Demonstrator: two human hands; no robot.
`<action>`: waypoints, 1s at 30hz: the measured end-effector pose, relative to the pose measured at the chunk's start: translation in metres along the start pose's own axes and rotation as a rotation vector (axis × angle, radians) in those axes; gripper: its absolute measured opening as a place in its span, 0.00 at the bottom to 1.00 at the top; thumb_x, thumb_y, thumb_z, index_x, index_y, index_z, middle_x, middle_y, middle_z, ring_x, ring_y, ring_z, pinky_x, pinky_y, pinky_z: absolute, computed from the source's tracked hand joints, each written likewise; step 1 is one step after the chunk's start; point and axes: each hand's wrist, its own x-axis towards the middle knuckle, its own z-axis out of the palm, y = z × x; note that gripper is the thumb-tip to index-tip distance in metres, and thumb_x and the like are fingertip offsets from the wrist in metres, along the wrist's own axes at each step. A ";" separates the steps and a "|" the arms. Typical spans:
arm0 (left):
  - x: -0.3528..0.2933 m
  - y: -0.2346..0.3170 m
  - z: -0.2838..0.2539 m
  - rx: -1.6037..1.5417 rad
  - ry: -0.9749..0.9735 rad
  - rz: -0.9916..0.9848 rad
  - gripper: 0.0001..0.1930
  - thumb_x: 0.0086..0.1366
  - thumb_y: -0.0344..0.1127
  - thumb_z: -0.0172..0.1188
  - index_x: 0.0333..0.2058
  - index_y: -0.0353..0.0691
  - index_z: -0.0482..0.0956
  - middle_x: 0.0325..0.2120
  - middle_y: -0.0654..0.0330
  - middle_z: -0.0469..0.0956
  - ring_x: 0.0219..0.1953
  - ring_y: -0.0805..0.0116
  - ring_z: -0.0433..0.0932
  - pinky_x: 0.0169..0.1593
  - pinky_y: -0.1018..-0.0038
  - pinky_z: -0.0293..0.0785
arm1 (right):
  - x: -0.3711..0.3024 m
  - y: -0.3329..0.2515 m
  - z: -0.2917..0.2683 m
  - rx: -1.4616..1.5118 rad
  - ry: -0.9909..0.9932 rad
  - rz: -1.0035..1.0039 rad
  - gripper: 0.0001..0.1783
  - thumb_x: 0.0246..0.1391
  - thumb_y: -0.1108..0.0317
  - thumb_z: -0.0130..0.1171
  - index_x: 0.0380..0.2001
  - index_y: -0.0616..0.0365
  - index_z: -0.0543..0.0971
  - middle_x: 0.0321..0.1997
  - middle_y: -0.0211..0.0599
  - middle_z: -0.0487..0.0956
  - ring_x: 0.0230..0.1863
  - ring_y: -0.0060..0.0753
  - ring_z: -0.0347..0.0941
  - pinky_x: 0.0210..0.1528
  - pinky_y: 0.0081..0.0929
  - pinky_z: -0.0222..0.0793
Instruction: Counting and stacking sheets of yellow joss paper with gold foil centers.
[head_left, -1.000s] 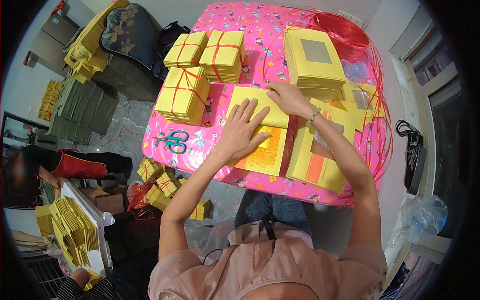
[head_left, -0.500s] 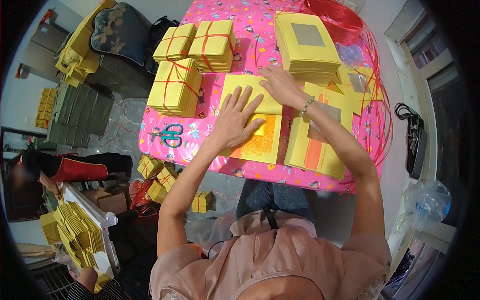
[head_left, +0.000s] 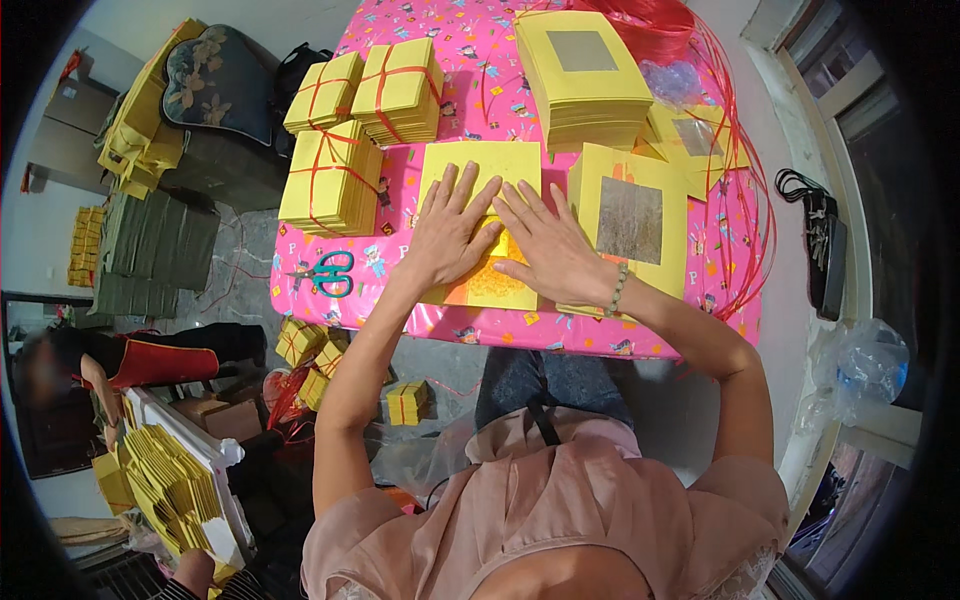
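My left hand (head_left: 452, 228) lies flat, fingers spread, on a yellow sheet of paper (head_left: 495, 158) in the middle of the table. Right beside it, my right hand (head_left: 556, 245) also rests open on the same paper, its fingertips close to the left ones. Between and below the hands shows an orange and gold patterned area (head_left: 497, 285), partly covered. Just right of my right hand is another pile of yellow paper (head_left: 672, 190) with a dull metallic square (head_left: 630, 220) on top. Neither hand grips anything.
Red-tied yellow paper bundles (head_left: 330, 180) and teal-handled scissors (head_left: 330, 274) lie left on the pink tablecloth (head_left: 470, 325). A tall yellow paper stack (head_left: 590, 95) and red string (head_left: 735, 120) are at the far right. At lower left, another person's arm (head_left: 102, 390) is near more yellow paper (head_left: 175, 480).
My right hand has come down and nearer, from the paper's far edge to flat beside my left hand. My left hand stays on the paper. The whole view has shifted slightly.
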 end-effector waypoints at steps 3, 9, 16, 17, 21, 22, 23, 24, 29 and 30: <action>0.000 -0.002 0.002 0.007 0.010 0.012 0.31 0.71 0.56 0.43 0.69 0.54 0.57 0.70 0.46 0.50 0.71 0.39 0.45 0.71 0.50 0.44 | -0.003 0.001 0.005 -0.013 0.013 -0.011 0.48 0.60 0.38 0.47 0.70 0.64 0.51 0.75 0.51 0.49 0.77 0.48 0.38 0.75 0.54 0.28; 0.001 -0.004 0.001 0.010 0.007 0.027 0.33 0.71 0.58 0.41 0.70 0.53 0.54 0.70 0.47 0.49 0.72 0.43 0.44 0.72 0.52 0.43 | -0.004 0.002 0.006 -0.072 -0.020 -0.011 0.50 0.61 0.34 0.44 0.71 0.62 0.49 0.76 0.51 0.46 0.78 0.49 0.35 0.75 0.54 0.26; -0.025 -0.014 -0.005 0.009 -0.029 0.000 0.33 0.71 0.57 0.41 0.70 0.51 0.52 0.71 0.47 0.48 0.73 0.46 0.45 0.72 0.53 0.42 | -0.004 0.002 0.008 -0.100 -0.075 -0.007 0.50 0.60 0.33 0.43 0.71 0.62 0.51 0.76 0.51 0.46 0.78 0.49 0.35 0.75 0.53 0.27; -0.024 -0.016 -0.003 0.006 -0.017 0.011 0.33 0.71 0.57 0.41 0.70 0.51 0.52 0.71 0.47 0.48 0.72 0.46 0.45 0.72 0.53 0.43 | -0.004 0.002 0.010 -0.097 -0.061 -0.006 0.50 0.60 0.33 0.43 0.71 0.62 0.51 0.76 0.51 0.46 0.78 0.49 0.35 0.75 0.53 0.27; -0.021 -0.017 0.002 -0.024 0.026 0.032 0.33 0.71 0.56 0.42 0.70 0.50 0.53 0.70 0.47 0.48 0.72 0.45 0.45 0.72 0.53 0.44 | -0.004 0.005 0.008 -0.103 -0.055 -0.001 0.50 0.60 0.33 0.44 0.71 0.62 0.51 0.76 0.50 0.46 0.77 0.49 0.36 0.75 0.54 0.28; -0.021 -0.018 0.003 -0.027 0.023 0.030 0.33 0.71 0.56 0.42 0.70 0.50 0.53 0.70 0.47 0.48 0.72 0.45 0.45 0.72 0.53 0.44 | -0.004 0.004 0.008 -0.101 -0.059 -0.001 0.50 0.60 0.33 0.44 0.71 0.62 0.51 0.76 0.50 0.46 0.77 0.49 0.36 0.75 0.54 0.28; -0.020 -0.020 0.004 -0.025 0.031 0.040 0.33 0.71 0.56 0.42 0.70 0.50 0.54 0.70 0.47 0.48 0.72 0.44 0.46 0.72 0.53 0.44 | -0.003 0.004 0.009 -0.104 -0.055 0.002 0.50 0.60 0.33 0.44 0.71 0.62 0.51 0.76 0.50 0.46 0.77 0.49 0.36 0.75 0.54 0.28; -0.019 -0.020 0.005 -0.026 0.039 0.054 0.33 0.71 0.56 0.42 0.70 0.50 0.54 0.70 0.46 0.49 0.72 0.44 0.46 0.72 0.54 0.44 | -0.003 0.004 0.008 -0.108 -0.052 0.009 0.50 0.60 0.33 0.44 0.71 0.62 0.51 0.76 0.50 0.46 0.77 0.50 0.37 0.75 0.54 0.29; -0.021 -0.038 0.002 -0.337 0.215 -0.065 0.37 0.70 0.52 0.52 0.71 0.44 0.49 0.69 0.36 0.45 0.73 0.43 0.44 0.72 0.56 0.42 | 0.005 0.000 0.003 -0.109 -0.078 -0.001 0.50 0.59 0.33 0.44 0.70 0.62 0.52 0.76 0.50 0.47 0.77 0.48 0.38 0.75 0.55 0.30; -0.020 -0.040 0.009 -0.327 0.221 -0.080 0.37 0.70 0.52 0.52 0.71 0.44 0.49 0.69 0.36 0.45 0.73 0.43 0.44 0.72 0.56 0.42 | 0.006 0.001 0.005 -0.104 -0.077 -0.020 0.50 0.59 0.33 0.44 0.70 0.62 0.52 0.76 0.50 0.47 0.77 0.48 0.38 0.75 0.55 0.30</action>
